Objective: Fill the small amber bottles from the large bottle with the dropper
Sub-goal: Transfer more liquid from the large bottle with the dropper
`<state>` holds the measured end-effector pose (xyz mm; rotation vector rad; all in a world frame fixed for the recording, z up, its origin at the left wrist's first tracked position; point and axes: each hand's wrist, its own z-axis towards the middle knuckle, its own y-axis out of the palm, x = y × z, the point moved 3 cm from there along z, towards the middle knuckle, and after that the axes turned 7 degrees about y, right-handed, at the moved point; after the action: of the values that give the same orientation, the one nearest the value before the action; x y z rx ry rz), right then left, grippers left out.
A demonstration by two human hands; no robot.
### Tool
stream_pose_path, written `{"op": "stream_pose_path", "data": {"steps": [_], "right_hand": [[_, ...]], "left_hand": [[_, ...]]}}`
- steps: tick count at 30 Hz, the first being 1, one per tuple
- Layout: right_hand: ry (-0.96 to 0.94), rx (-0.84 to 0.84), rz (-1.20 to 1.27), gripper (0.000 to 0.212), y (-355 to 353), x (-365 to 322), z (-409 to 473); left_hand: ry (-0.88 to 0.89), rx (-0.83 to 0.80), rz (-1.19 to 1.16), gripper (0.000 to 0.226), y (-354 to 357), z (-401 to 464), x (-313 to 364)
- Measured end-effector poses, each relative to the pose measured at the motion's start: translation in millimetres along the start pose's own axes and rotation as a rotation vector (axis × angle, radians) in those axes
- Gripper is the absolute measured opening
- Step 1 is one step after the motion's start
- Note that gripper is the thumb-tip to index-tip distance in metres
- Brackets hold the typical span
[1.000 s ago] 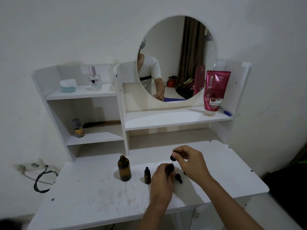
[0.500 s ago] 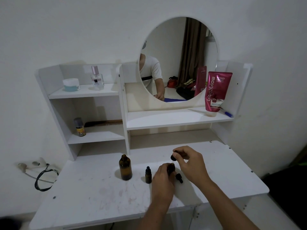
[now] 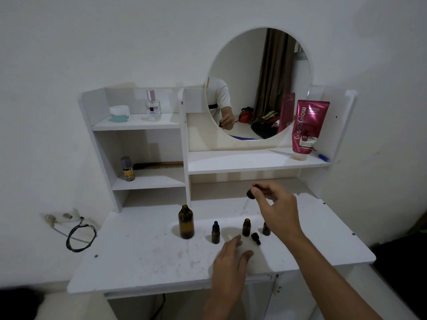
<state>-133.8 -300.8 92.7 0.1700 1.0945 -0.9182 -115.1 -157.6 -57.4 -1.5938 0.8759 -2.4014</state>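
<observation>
Three small amber bottles stand in a row near the middle of the frame on the white desk (image 3: 143, 255): a capped small bottle (image 3: 215, 233) on the left, an open small bottle (image 3: 246, 227) in the centre, and a third small bottle (image 3: 266, 229) partly hidden behind the right wrist. The large bottle (image 3: 186, 222), open at the neck, stands just left of the row. A loose black cap (image 3: 255, 238) lies on the desk just right of the open small bottle.

The right hand (image 3: 275, 210) is raised above the row, thumb and forefinger pinched together on the black bulb of the dropper (image 3: 251, 194); its glass stem, pointing downward, is faint and hard to follow. The left hand (image 3: 228, 262) hovers low, lower centre of the frame, fingers loosely spread and holding nothing, just short of the open small bottle.

The step in hand looks like a transfer with the dropper, though whether it carries liquid cannot be told. The next move likely calls for steadying a bottle with the left hand and lowering the stem straight into a narrow neck, either the large bottle to draw or the open small one to release, without tipping the light bottles.
</observation>
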Motion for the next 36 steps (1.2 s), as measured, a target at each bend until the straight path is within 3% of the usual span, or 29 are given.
{"op": "stream_pose_path", "data": {"steps": [7, 14, 19, 27, 36], "right_hand": [[-0.028, -0.087, 0.073, 0.013, 32, -23, -9], [0.01, -0.17, 0.106, 0.015, 69, -34, -12], [0.061, -0.207, 0.216, 0.014, 90, -49, -6], [-0.009, -0.216, 0.208, 0.013, 111, -59, 2], [-0.09, -0.296, 0.069, 0.012, 143, -47, 2]], "left_hand": [[-0.068, 0.198, -0.069, 0.029, -71, -11, -31], [-0.095, 0.364, -0.118, 0.056, -112, 17, -56], [-0.164, 0.339, -0.15, 0.076, -116, 35, -76], [-0.158, 0.31, -0.18, 0.04, -117, 40, -79], [-0.158, 0.321, -0.177, 0.037, -114, 41, -85]]}}
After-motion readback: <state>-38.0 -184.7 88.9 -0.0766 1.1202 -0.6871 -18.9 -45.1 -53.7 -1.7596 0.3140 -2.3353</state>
